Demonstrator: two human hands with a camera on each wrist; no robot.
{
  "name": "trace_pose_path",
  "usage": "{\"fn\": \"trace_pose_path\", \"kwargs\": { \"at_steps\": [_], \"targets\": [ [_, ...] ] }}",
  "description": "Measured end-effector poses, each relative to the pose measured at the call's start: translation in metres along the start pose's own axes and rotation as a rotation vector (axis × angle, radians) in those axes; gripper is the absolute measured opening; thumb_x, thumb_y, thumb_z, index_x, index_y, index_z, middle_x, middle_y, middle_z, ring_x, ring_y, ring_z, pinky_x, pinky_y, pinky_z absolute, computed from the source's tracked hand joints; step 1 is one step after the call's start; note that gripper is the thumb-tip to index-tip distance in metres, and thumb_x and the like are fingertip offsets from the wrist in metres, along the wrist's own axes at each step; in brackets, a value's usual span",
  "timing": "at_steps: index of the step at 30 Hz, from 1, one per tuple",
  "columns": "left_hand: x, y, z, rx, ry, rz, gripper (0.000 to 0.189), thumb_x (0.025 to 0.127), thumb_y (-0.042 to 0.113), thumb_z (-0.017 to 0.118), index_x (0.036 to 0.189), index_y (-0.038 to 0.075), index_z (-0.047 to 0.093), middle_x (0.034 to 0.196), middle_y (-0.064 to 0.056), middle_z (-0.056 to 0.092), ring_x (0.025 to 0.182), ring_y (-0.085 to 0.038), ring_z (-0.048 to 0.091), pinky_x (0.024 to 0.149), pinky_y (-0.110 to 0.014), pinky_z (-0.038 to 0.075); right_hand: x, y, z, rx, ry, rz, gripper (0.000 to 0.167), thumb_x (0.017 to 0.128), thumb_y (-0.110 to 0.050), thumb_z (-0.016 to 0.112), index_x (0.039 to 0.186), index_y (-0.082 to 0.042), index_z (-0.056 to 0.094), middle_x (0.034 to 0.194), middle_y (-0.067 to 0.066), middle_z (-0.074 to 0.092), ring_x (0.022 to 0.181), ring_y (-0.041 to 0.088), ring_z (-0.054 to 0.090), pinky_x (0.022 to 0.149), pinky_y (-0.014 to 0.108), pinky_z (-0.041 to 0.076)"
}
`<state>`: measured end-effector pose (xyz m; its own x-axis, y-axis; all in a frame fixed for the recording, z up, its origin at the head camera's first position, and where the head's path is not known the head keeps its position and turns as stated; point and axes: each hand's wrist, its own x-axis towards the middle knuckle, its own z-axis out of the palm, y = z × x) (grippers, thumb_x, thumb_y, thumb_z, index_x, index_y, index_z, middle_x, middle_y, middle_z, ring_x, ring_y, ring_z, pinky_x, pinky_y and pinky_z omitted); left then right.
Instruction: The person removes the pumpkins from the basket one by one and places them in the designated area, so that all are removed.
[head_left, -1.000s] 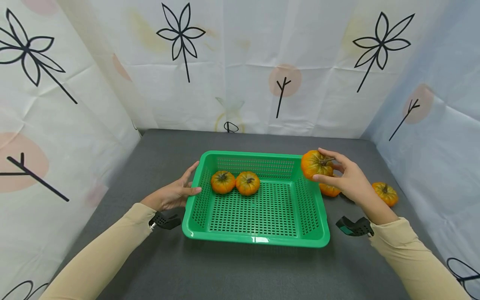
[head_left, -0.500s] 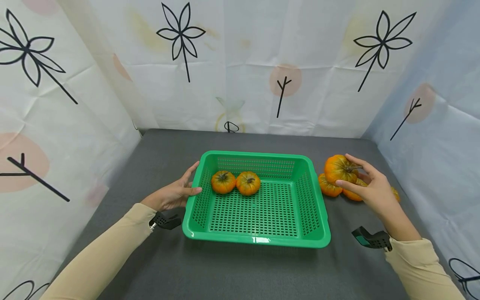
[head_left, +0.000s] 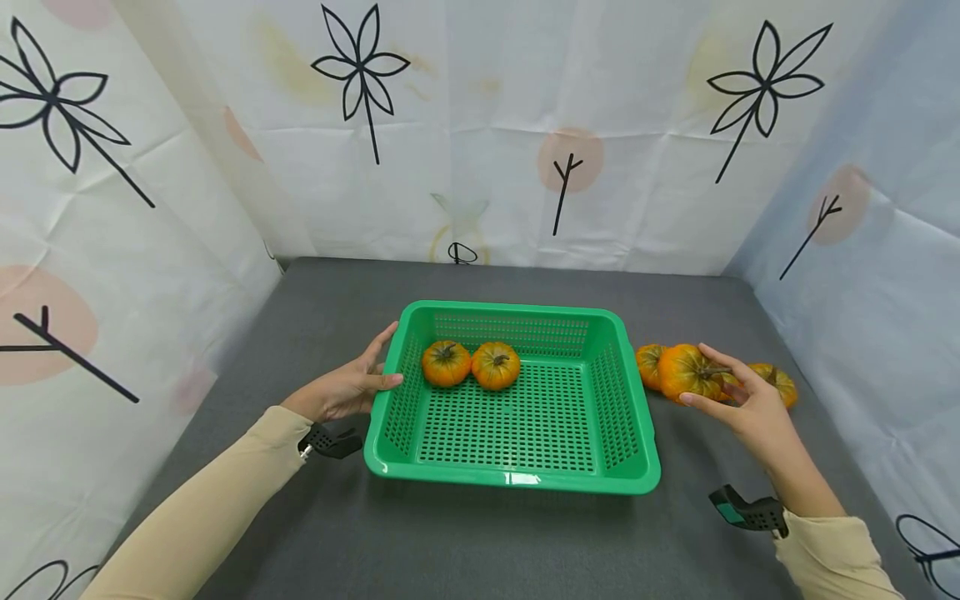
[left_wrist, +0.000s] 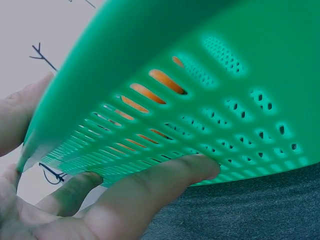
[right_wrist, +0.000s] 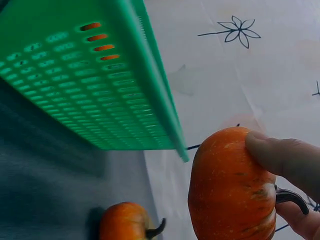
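My left hand [head_left: 348, 383] grips the left rim of a green plastic basket [head_left: 510, 481], thumb over the edge and fingers against the slotted outer wall [left_wrist: 150, 120]. Two small orange pumpkins sit side by side in the basket, a left one [head_left: 446, 364] and a right one [head_left: 496, 367]. To the right of the basket, my right hand [head_left: 753, 412] holds another pumpkin [head_left: 686, 373] between thumb and fingers, its dark curved stem [right_wrist: 292, 197] facing the palm. In the head view this pumpkin overlaps others lying on the table behind it.
One loose pumpkin [head_left: 649, 367] lies close by the basket's right wall, another [head_left: 777, 383] farther right behind the hand. A third is mostly hidden behind the held one. The grey table [head_left: 480, 542] is bounded by printed white cloth walls [head_left: 480, 167].
My right hand has carried the pumpkin from over the basket's right rim out to the right, then down toward the pumpkins on the table. The left hand and basket have stayed put.
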<state>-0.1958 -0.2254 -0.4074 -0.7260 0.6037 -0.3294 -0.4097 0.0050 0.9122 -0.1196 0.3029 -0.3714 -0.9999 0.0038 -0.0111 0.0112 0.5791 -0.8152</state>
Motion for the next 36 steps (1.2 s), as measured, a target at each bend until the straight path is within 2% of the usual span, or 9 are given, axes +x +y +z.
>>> {"fn": "trace_pose_path", "kwargs": {
  "at_steps": [9, 17, 36],
  "targets": [
    [0.001, 0.0, 0.001, -0.012, 0.004, -0.001, 0.098, 0.099, 0.005, 0.054, 0.147, 0.053, -0.016, 0.158, -0.026, 0.001, 0.129, -0.054, 0.04, 0.09, -0.065, 0.048, -0.012, 0.027, 0.016, 0.012, -0.044, 0.073, 0.081, 0.089, -0.029, 0.072, 0.154, -0.011, 0.027, 0.157, 0.028, 0.016, 0.133, 0.06, 0.024, 0.1, 0.072, 0.03],
    [0.001, -0.002, 0.0, -0.013, 0.0, 0.0, 0.098, 0.099, 0.004, 0.053, 0.147, 0.054, -0.016, 0.158, -0.025, 0.001, 0.129, -0.053, 0.041, 0.091, -0.064, 0.048, -0.012, 0.048, 0.028, -0.034, -0.122, 0.152, 0.086, 0.089, -0.035, 0.071, 0.154, -0.007, 0.023, 0.157, 0.031, 0.008, 0.133, 0.062, 0.022, 0.097, 0.075, 0.031],
    [0.0, -0.002, 0.001, -0.007, 0.015, -0.001, 0.099, 0.097, 0.007, 0.057, 0.147, 0.055, -0.015, 0.159, -0.024, 0.001, 0.129, -0.051, 0.043, 0.091, -0.064, 0.048, -0.005, 0.057, 0.034, -0.119, -0.161, 0.134, 0.084, 0.089, -0.035, 0.071, 0.153, -0.004, 0.026, 0.152, 0.037, 0.016, 0.132, 0.06, 0.022, 0.095, 0.073, 0.033]
  ]
}}
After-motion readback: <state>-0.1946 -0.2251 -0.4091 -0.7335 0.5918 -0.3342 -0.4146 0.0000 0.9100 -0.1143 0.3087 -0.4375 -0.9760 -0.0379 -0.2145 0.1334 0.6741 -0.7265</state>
